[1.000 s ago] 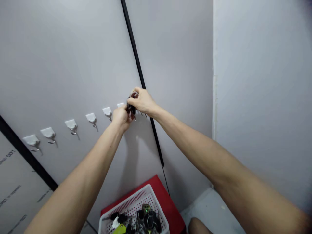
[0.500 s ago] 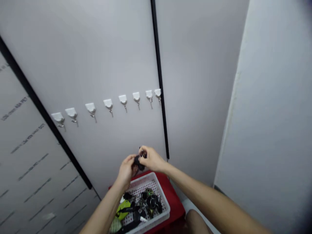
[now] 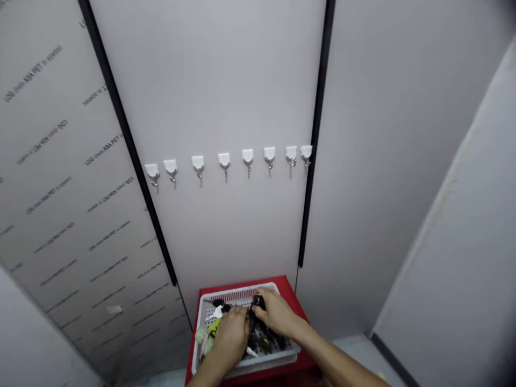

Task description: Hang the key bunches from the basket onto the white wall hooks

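Note:
A white perforated plastic basket [image 3: 232, 371] holds a jumble of dark small items [image 3: 262, 339], a yellow piece [image 3: 213, 327] and a pale green rounded thing [image 3: 200, 334]. My left hand [image 3: 234, 329] is down in the basket with its fingers curled over the dark items; the fingertips are hidden. At the far right part of the basket, my right hand [image 3: 277, 312] closes thumb and fingers around a glossy black object [image 3: 259, 302], whose kind I cannot make out.
The basket stands on a red surface [image 3: 291, 293] against a pale panel wall [image 3: 237, 226]. Several white hooks [image 3: 247, 156] with metal prongs run in a row across the panel. Black vertical strips [image 3: 316, 134] border it. A printed panel [image 3: 80, 215] is at left.
Both hands have come down from above the basket's far edge into it, with the black object also lower. The view has shifted, so the hooks and basket appear farther right.

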A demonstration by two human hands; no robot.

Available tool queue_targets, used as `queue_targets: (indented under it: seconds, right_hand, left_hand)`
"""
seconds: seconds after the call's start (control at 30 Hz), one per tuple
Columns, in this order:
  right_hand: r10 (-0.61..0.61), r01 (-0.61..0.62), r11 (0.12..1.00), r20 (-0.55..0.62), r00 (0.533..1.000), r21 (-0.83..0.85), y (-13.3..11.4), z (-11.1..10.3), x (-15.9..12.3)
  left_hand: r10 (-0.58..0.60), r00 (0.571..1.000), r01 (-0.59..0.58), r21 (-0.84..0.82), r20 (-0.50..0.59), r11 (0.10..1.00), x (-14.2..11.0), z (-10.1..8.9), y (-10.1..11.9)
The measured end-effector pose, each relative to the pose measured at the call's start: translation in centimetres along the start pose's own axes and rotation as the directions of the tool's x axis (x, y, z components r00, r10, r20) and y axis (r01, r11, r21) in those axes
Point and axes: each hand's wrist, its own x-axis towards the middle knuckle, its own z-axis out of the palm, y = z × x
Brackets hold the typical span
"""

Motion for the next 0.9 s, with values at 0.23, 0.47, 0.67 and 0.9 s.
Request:
queue_targets:
  seconds: [0.23, 0.47, 0.67, 0.9]
  right_hand:
    - [0.008, -0.005, 0.995, 0.031, 1.000, -0.099, 0.0, -0.5, -0.2]
    - [-0.069, 0.074, 0.996, -0.099, 0.993, 0.055, -1.3, -3.9, 2.8]
    - [-0.050, 0.023, 0.540, 0.005, 0.999, 0.842, -5.5, -11.1, 5.8]
    - [-0.220, -0.017, 0.346, 0.099, 0.971, 0.938, -7.0, -14.0, 5.8]
  left_hand:
    - [0.013, 0.999, -0.013, -0.027, 0.030, 1.000, 0.2, -0.3, -0.4]
    - [0.039, 0.996, -0.078, -0.614, -0.077, 0.785, 3.3, -5.3, 1.2]
    - [0.164, 0.986, -0.006, -0.985, 0.023, 0.170, 5.6, -14.1, 5.6]
    - [0.333, 0.943, -0.021, -0.993, 0.019, 0.118, 5.9, -16.4, 8.0]
